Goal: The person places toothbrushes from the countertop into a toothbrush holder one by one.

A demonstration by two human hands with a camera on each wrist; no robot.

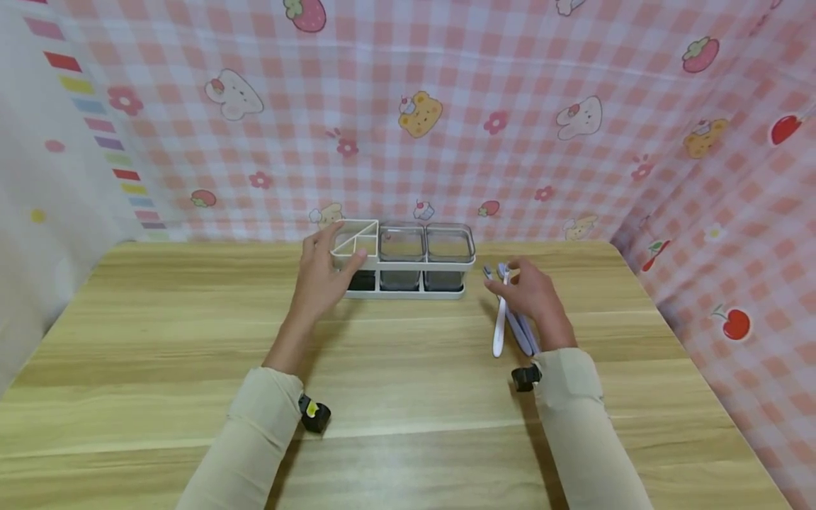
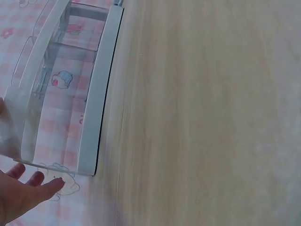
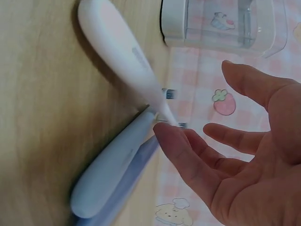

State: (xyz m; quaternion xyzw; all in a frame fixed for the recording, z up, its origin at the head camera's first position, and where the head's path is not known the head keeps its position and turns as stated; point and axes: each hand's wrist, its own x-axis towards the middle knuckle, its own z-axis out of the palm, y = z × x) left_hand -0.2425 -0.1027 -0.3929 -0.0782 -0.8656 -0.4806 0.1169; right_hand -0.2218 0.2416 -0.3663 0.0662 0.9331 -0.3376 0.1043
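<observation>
At the back of the table stands a white toothbrush holder (image 1: 419, 266) with two clear cups (image 1: 449, 243) and a divided white top section (image 1: 363, 237). My left hand (image 1: 321, 273) holds its left end, thumb at the front and fingers round the side; in the left wrist view the fingers (image 2: 51, 189) show beside that end. To the right, a white toothbrush (image 3: 120, 52) lies slanted over a light blue toothbrush (image 3: 110, 167) and a purple toothbrush (image 3: 124, 188). My right hand (image 1: 530, 292) is over them, one fingertip at the white brush's neck, thumb apart.
The wood-grain table (image 1: 408, 439) extends in front of the holder and to both sides. A pink checked cloth (image 1: 376, 92) hangs close behind the holder and along the right side. Black cameras sit on both wrists.
</observation>
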